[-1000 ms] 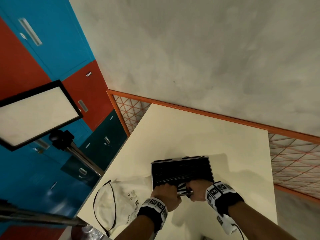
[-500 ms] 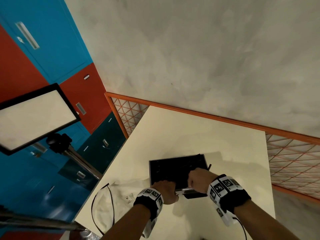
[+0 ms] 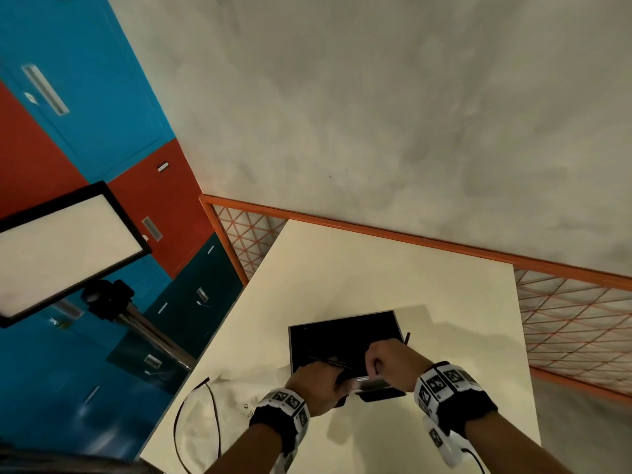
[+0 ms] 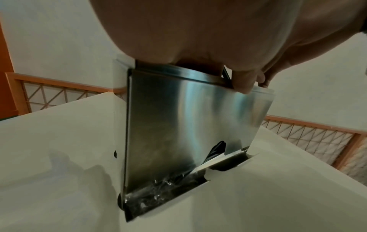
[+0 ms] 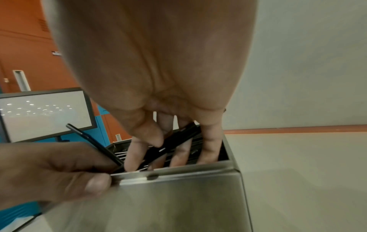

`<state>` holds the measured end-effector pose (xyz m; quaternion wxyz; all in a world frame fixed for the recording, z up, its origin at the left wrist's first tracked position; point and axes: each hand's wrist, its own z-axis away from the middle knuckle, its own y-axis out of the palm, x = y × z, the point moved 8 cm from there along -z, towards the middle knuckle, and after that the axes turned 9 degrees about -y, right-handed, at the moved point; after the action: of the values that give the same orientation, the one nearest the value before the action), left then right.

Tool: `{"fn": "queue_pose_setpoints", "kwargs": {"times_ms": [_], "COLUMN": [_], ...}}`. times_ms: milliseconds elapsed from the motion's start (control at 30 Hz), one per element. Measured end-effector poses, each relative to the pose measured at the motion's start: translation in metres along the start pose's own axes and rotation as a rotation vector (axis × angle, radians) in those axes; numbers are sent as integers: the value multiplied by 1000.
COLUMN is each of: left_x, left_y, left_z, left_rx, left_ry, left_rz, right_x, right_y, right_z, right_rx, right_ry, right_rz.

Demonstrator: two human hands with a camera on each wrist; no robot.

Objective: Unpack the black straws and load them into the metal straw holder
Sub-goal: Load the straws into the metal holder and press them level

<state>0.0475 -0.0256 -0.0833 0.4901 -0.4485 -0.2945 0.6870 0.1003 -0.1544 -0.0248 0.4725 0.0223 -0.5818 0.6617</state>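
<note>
The metal straw holder (image 3: pixel 291 347) stands on the cream table (image 3: pixel 376 278), its open top dark with black straws (image 3: pixel 342 336). My left hand (image 3: pixel 318 384) grips its near front rim, thumb on the steel face (image 5: pixel 178 204); one loose straw (image 5: pixel 79 133) slants up past that hand. My right hand (image 3: pixel 390 360) reaches down into the holder. Its thumb pinches a few black straws (image 5: pixel 178 136) against the fingers (image 5: pixel 208 150). In the left wrist view the holder's steel front (image 4: pixel 178 125) shows straws (image 4: pixel 216 150) at the bottom slot.
A white cloth bag with a black cord (image 3: pixel 212 422) lies at the table's near left corner. An orange mesh railing (image 3: pixel 444 241) runs behind and to the right. A light panel (image 3: pixel 61 251) on a stand is off the table's left edge.
My right hand has moved from the holder's front edge up and into its open top. The left hand has stayed on the front rim. The head view has shifted slightly.
</note>
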Motion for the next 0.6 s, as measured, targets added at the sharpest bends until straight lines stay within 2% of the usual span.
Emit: {"fn": "queue_pose_setpoints", "kwargs": {"times_ms": [233,500,600], "left_x": [5,14,17], "left_y": [-1,-12,-19], "left_z": [-8,-16,-21], "left_rx": [74,30,-24], "left_ry": [-8,-16,-22], "left_rz": [166,402,444], "right_x": [-3,-34,-39], "right_y": [-17,-41,-40], "right_z": [12,28,31], "right_rx": [-135,-352,-376], "right_ry": [-11,196,196], "right_rz": [1,-20,-82]}}
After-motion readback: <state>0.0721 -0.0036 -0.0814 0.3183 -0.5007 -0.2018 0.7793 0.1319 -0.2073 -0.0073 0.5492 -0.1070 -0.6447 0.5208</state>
